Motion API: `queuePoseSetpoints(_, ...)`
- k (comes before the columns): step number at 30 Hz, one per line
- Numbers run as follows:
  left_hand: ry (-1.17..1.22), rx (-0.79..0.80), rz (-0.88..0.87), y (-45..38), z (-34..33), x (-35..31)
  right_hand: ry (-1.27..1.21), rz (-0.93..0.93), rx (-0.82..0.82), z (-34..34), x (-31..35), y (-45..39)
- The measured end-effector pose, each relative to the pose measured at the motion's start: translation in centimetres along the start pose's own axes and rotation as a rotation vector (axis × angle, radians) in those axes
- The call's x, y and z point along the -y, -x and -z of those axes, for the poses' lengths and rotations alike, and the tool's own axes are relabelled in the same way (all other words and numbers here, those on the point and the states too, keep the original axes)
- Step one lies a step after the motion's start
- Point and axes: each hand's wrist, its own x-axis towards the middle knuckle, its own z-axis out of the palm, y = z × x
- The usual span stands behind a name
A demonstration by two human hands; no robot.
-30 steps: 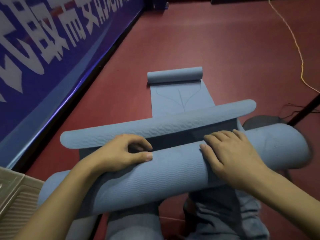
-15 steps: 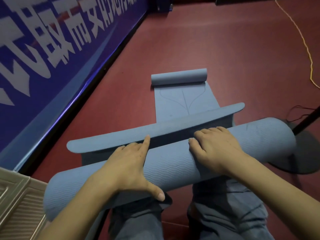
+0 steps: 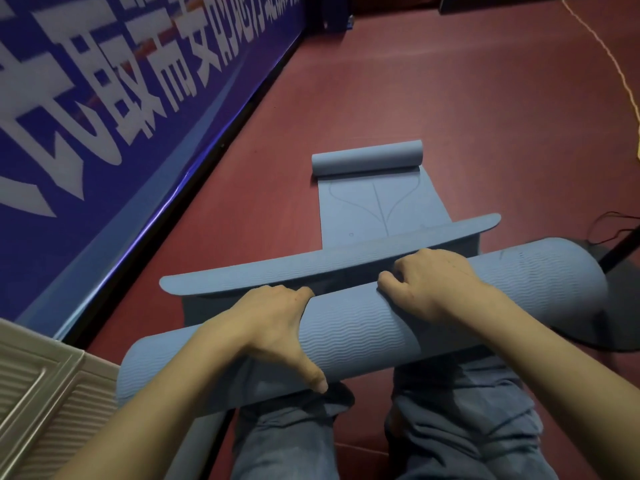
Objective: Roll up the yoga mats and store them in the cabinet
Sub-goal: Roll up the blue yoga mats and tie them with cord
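A thick blue yoga mat roll (image 3: 356, 327) lies across my knees, its loose end flap (image 3: 329, 265) sticking out just beyond it. My left hand (image 3: 277, 323) wraps over the roll's middle, fingers curled down behind it and thumb on the near side. My right hand (image 3: 436, 282) grips the roll's top right of centre, fingers tucked into the gap under the flap. A second blue mat (image 3: 377, 209) lies flat on the floor ahead, its far end curled into a small roll (image 3: 367, 157).
A blue banner wall (image 3: 121, 109) with white characters runs along the left. A beige ribbed cabinet panel (image 3: 41, 393) sits at the lower left. Dark cables (image 3: 616, 223) and a yellow cord (image 3: 620, 71) lie on the red floor at right.
The roll has shifted left and nearer. My left hand went from lying flat with a finger extended to wrapping over the roll. My right hand's fingers have curled into the gap under the flap.
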Motion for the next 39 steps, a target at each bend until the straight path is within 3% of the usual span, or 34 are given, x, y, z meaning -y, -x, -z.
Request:
queuePoseSetpoints(9,0.131,0.104,-0.036,2.2,-0.3,-2.2,-0.043,-0.054,0.220,0.7,-1.0,1.6)
queuePoseSetpoints(15,0.427,0.464,-0.116,2.7,-0.8,-1.4,-0.083,-0.065,0.464,0.4,-0.9,3.8)
queuePoseSetpoints(17,0.455,0.496,-0.150,2.4,-1.4,-1.3,-0.132,-0.074,0.507,0.4,-1.3,4.6)
queuePoseSetpoints(23,0.508,0.307,-0.222,1.3,-1.7,0.0,-0.168,0.011,0.227,0.4,-1.5,5.5)
queuePoseSetpoints(32,0.517,-0.218,-0.226,0.2,-0.2,2.7,0.119,0.000,-0.069,-0.7,-1.2,6.5)
queuePoseSetpoints(36,0.505,-0.283,-0.210,0.5,-0.7,2.1,0.075,-0.037,-0.123,-1.5,-1.2,5.8)
queuePoseSetpoints(39,0.414,-0.203,-0.134,2.3,-0.1,1.3,0.077,-0.037,-0.101,-1.6,-1.0,5.3)
